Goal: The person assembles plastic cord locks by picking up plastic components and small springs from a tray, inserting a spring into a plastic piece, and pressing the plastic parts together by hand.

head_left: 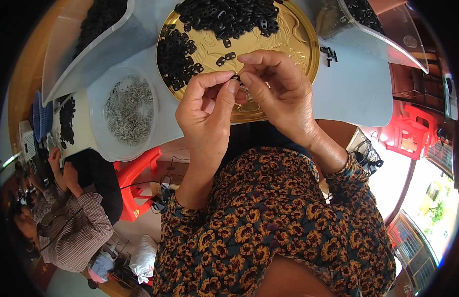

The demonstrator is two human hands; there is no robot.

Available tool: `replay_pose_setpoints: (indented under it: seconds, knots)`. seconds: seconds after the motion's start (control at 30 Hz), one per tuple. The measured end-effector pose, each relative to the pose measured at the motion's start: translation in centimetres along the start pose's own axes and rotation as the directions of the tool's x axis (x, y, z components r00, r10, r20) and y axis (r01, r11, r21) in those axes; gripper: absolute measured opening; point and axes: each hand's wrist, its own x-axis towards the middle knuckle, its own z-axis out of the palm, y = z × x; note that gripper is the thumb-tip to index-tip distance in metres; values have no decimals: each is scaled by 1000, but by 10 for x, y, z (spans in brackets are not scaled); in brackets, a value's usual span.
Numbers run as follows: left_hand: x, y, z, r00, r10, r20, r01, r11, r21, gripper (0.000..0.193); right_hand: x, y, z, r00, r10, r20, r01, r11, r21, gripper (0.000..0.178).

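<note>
Over the gold tray [294, 114], my left hand [207, 111] pinches a small black plastic piece [236, 77] between thumb and index finger. My right hand [286, 96] meets it there, its thumb tip against the piece and its index finger arched above. Fingers cover most of the piece. On the tray lie a large heap of glossy black oval pieces [229, 17] at the far side and a pile of smaller black pieces [176, 57] at the left. A few loose black pieces [225, 59] rest just beyond my fingertips.
A clear round tub [151, 126] of small silvery metal parts [129, 111] stands left of the tray. Clear bins [98, 62] [333, 22] with black pieces flank it. Several black bits [329, 55] lie on the grey table [355, 99]. A person in a striped shirt [73, 230] sits at left, near a red stool [140, 183].
</note>
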Motion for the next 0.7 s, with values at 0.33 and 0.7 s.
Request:
replay_pose_setpoints:
  seconds: [0.33, 0.7]
  knots:
    - [6, -4, -2, 999, -52, -6, 52, 999, -15, 10, -6, 2, 5, 981, 187, -61, -175, 971, 162, 18]
    - [5, 4, -4, 994, -94, 63, 98, 994, -55, 14, 7, 3, -15, 984, -143, 106, 157, 979, -133, 20]
